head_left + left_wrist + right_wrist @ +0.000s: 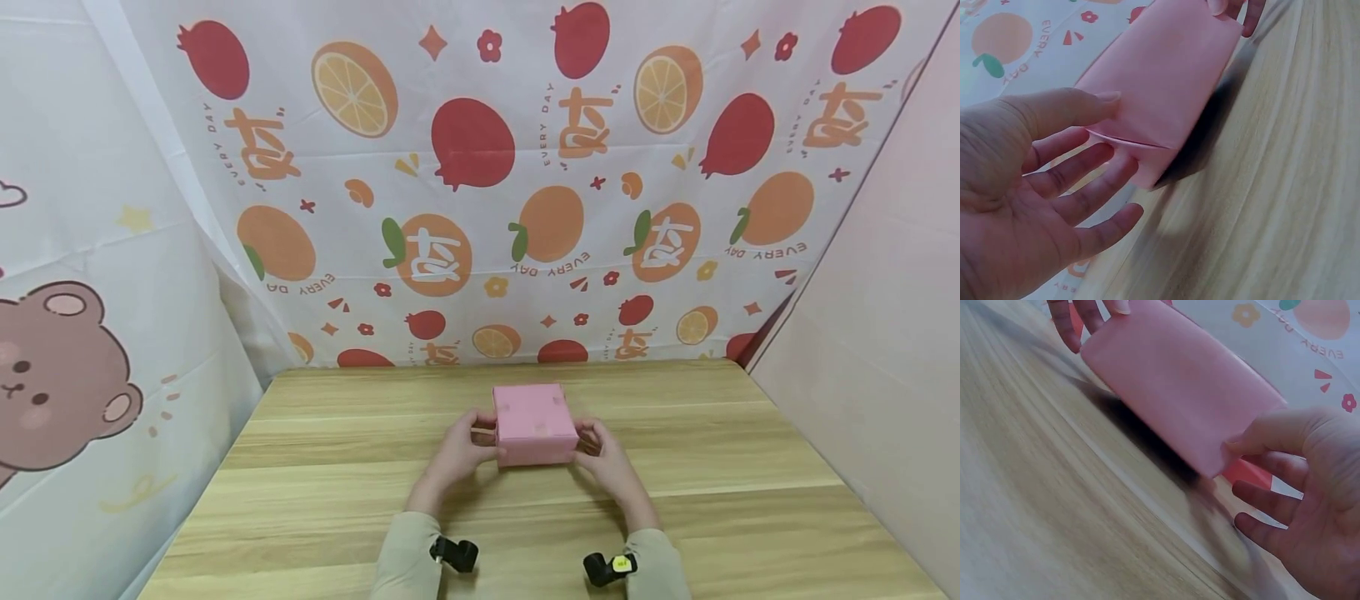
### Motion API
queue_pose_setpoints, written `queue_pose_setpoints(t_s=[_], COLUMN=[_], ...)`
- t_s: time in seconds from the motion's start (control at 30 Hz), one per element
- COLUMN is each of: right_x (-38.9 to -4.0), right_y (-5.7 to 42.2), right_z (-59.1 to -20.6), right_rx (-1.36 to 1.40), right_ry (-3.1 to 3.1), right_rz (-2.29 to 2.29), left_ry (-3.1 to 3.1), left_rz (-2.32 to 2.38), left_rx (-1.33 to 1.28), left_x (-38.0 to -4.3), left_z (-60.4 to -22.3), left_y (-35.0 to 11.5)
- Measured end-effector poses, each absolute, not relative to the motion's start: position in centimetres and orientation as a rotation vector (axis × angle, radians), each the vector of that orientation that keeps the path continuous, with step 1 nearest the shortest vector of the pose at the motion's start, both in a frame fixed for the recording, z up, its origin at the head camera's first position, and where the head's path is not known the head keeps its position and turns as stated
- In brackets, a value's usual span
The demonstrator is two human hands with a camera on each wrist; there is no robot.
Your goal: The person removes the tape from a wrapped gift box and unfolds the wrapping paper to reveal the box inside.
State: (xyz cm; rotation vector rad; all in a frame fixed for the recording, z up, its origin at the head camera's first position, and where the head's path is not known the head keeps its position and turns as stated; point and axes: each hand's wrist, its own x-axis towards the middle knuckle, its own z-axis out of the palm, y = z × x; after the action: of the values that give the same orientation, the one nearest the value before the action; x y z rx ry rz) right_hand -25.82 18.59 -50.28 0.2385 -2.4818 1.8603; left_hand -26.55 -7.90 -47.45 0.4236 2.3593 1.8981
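A pink box [535, 415] with a square top is held between both hands at the middle of the table. Its near face fills the centre of the left wrist view, and a dark shadow lies below its lower edge. My left hand [463, 450] grips the left end, thumb on the near face and fingertips against the side, where a slit shows along a flap [1132, 142]. On the opposite end, my right hand [606, 457] pinches the near corner, its thumb on the front and fingers spread along the side. The box's underside and far face are hidden.
The wooden table [337, 492] has its far edge against a white curtain [420, 192] printed with fruit. A bear-printed cloth [150, 333] hangs on the left and a plain pale one [870, 333] on the right. Small black cameras [454, 554] sit on both wrists.
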Motion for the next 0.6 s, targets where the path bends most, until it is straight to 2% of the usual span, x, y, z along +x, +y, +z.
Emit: queue_pose_setpoints(t_s=[0.43,0.6], right_x=[-25.6,-25.4], right_y=[18.7,19.2], right_z=[-50.2,-49.8], right_rx=[0.299,0.274], right_ry=[-2.532,-2.57], right_rz=[1.831,1.802], left_ry=[2.397,2.502], left_rz=[1.755,1.643], left_rx=[0.455,0.386], left_x=[-26.5,-26.5], left_z=[-47.2,-47.0], left_y=[-9.4,-9.9])
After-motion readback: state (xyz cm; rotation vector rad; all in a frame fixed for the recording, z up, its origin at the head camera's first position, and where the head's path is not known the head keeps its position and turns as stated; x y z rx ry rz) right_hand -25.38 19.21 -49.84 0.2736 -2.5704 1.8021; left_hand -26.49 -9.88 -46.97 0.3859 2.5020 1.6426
